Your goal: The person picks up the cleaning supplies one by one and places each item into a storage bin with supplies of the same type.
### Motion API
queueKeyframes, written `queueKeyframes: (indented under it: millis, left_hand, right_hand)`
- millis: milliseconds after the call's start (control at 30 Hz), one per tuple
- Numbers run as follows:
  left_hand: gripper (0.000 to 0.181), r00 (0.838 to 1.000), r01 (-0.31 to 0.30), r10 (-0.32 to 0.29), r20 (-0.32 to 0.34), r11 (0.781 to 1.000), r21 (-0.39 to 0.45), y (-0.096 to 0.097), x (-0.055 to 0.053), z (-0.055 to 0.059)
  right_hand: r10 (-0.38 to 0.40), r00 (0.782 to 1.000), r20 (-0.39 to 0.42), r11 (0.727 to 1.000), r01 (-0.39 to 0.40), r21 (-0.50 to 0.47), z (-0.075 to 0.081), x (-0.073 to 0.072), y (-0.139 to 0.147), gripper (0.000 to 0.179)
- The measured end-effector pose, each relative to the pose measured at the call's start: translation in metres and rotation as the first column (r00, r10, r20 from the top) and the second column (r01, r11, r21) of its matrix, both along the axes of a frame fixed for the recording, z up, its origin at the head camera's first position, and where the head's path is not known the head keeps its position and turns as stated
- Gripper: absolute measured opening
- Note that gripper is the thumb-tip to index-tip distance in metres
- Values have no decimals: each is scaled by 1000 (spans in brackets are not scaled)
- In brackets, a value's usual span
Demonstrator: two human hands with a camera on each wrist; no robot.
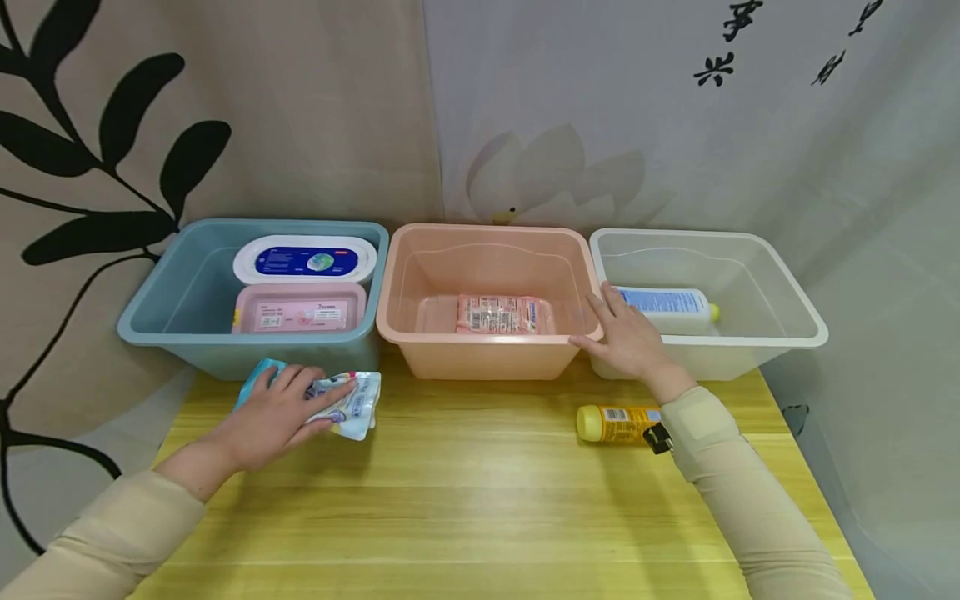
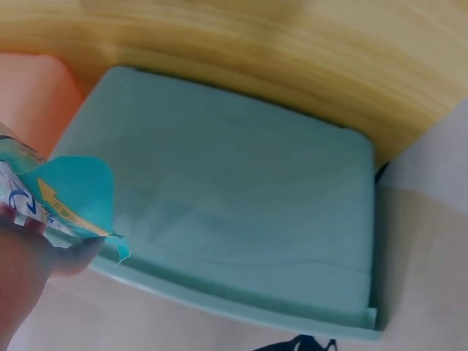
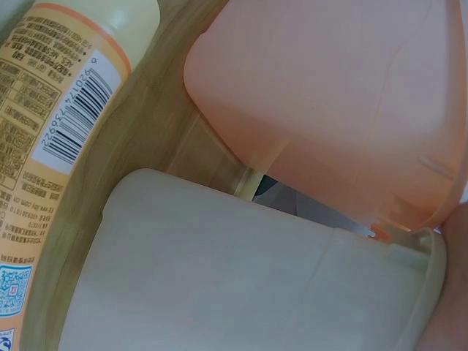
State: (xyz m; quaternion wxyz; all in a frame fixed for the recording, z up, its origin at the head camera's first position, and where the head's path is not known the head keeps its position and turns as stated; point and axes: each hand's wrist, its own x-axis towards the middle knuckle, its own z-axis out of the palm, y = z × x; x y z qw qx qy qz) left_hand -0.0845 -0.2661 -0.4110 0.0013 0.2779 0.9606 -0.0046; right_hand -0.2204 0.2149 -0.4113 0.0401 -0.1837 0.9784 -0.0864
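My left hand (image 1: 281, 417) grips a light-blue printed soft pouch (image 1: 362, 408) just in front of the blue bin (image 1: 255, 354). In the left wrist view the thumb and fingers hold the edge of the pouch (image 2: 80, 186), whose blue end sticks out. My right hand (image 1: 630, 337), its fingers spread, rests at the adjoining rims of the pink bin (image 1: 487, 360) and the white bin (image 1: 757, 340). Below that wrist a yellow bottle (image 1: 621, 424) lies on its side on the table. Its barcode label (image 3: 77, 110) shows in the right wrist view.
Inside the blue bin are a white oval pack (image 1: 247, 262) and a pink lidded box (image 1: 307, 315). A pink packet (image 1: 498, 315) lies in the pink bin. A white bottle with a yellow cap (image 1: 667, 312) lies in the white bin. Curtains hang behind the wooden table (image 1: 465, 500).
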Motion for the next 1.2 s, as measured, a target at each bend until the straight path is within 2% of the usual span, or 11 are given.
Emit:
queueKeyframes:
  millis: [533, 1033, 1200]
  left_hand:
    - [53, 999, 28, -27, -19, 999, 25, 21, -12, 44]
    - [52, 990, 85, -87, -112, 996, -26, 36, -35, 75]
    - [56, 990, 99, -101, -100, 995, -24, 42, -44, 83]
  right_hand:
    - [-3, 1000, 13, 1000, 3, -2, 1, -1, 0, 88]
    - [2, 1000, 25, 1000, -2, 3, 2, 0, -1, 87]
    - [1, 1000, 23, 1000, -1, 3, 2, 0, 0, 87]
